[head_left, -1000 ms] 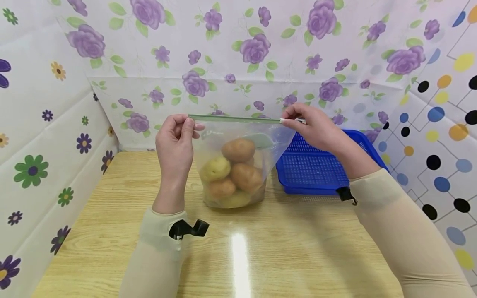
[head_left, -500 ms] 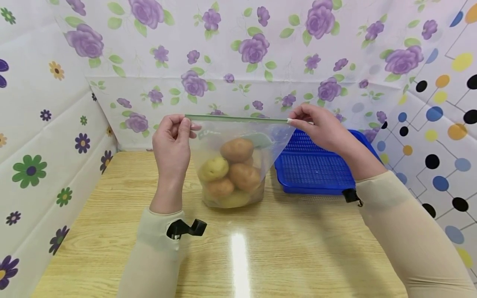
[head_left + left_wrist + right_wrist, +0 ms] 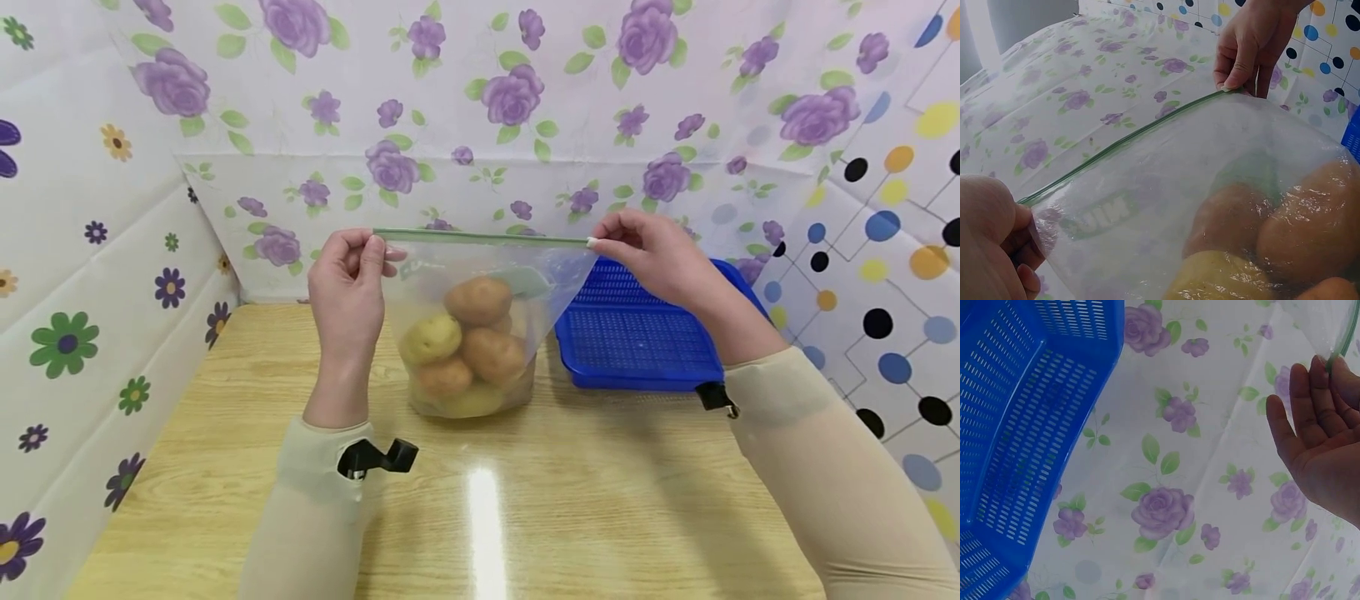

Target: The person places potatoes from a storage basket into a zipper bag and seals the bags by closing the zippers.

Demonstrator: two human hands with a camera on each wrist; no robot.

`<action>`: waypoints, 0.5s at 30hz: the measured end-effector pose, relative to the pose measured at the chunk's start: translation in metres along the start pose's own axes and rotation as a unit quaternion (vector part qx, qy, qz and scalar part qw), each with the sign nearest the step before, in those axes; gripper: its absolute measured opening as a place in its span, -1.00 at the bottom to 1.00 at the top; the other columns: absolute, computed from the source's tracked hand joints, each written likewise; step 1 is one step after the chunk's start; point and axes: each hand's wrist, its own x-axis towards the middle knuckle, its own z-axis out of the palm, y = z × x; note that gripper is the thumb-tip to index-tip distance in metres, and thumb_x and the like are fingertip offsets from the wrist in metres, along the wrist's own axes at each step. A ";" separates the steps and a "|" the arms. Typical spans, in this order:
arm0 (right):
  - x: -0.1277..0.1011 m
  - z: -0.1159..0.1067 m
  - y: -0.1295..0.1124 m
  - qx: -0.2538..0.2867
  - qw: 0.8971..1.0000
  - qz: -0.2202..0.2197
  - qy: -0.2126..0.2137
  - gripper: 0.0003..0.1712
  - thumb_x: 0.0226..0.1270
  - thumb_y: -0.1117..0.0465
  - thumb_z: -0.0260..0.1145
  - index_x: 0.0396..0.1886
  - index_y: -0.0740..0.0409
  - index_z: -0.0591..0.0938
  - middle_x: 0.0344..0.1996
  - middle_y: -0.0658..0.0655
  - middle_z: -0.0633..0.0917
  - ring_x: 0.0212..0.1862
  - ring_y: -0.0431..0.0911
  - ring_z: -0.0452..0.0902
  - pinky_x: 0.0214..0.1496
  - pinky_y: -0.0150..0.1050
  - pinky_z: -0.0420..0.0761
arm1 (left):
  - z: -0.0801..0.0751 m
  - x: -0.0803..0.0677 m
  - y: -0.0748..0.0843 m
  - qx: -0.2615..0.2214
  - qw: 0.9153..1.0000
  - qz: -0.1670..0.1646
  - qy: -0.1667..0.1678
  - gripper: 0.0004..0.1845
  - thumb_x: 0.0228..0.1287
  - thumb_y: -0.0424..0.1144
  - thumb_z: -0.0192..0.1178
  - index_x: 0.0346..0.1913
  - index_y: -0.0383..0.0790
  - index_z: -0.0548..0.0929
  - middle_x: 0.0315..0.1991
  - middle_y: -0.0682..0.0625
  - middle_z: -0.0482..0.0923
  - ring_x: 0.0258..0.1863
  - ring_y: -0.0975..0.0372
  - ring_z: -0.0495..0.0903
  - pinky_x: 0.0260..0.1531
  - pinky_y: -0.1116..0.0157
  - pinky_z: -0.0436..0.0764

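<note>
While both hands pinch it, the clear bag (image 3: 480, 333) bulges with potatoes (image 3: 480, 333).

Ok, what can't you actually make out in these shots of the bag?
- Potatoes: exact count unclear in head view; they overlap.
- Green print on bag: blurred and mirrored in left wrist view.
- Right hand fingertips: cut off by edge in right wrist view.
- Basket: partly hidden by right arm.

Between the fingers, the bag (image 3: 480, 283) is clear glossy plastic; beyond the right fingertips, the basket (image 3: 637, 333) is perforated blue plastic; the table (image 3: 480, 500) is shiny wood.
</note>
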 end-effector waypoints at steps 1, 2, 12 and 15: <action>0.000 0.001 0.000 0.005 1.000 0.002 0.004 -0.69 0.73 0.02 0.31 0.17 0.14 0.70 0.08 0.19 0.72 0.15 0.05 0.63 0.21 0.06 0.52 | -0.001 0.000 0.000 0.000 1.000 0.000 0.001 -0.86 0.66 -0.32 0.26 -0.04 -0.38 0.71 -0.26 -0.08 0.84 -0.35 0.17 0.71 -0.25 0.31 0.64; -0.001 0.001 0.000 0.009 1.000 0.003 0.009 -0.68 0.72 0.00 0.32 0.16 0.12 0.72 0.07 0.18 0.73 0.13 0.04 0.64 0.19 0.03 0.53 | -0.002 -0.001 0.001 0.000 1.000 -0.001 0.003 -0.87 0.66 -0.33 0.26 -0.04 -0.37 0.71 -0.26 -0.08 0.84 -0.35 0.17 0.71 -0.25 0.31 0.63; -0.015 -0.003 -0.007 0.008 0.999 0.001 0.045 -0.68 0.64 -0.06 0.42 0.09 0.05 0.82 -0.01 0.09 0.80 -0.05 -0.06 0.64 -0.02 -0.25 0.53 | -0.012 -0.009 0.008 0.004 1.000 -0.008 -0.008 -0.85 0.67 -0.30 0.26 -0.05 -0.36 0.71 -0.25 -0.08 0.85 -0.35 0.17 0.75 -0.20 0.31 0.67; -0.021 -0.005 -0.010 0.014 0.999 -0.002 0.041 -0.66 0.63 -0.08 0.42 0.11 0.04 0.81 0.03 0.08 0.79 -0.01 -0.07 0.65 -0.01 -0.30 0.53 | -0.015 -0.012 0.012 0.006 1.000 0.002 -0.005 -0.85 0.67 -0.30 0.27 -0.05 -0.37 0.71 -0.25 -0.09 0.85 -0.35 0.15 0.75 -0.24 0.30 0.66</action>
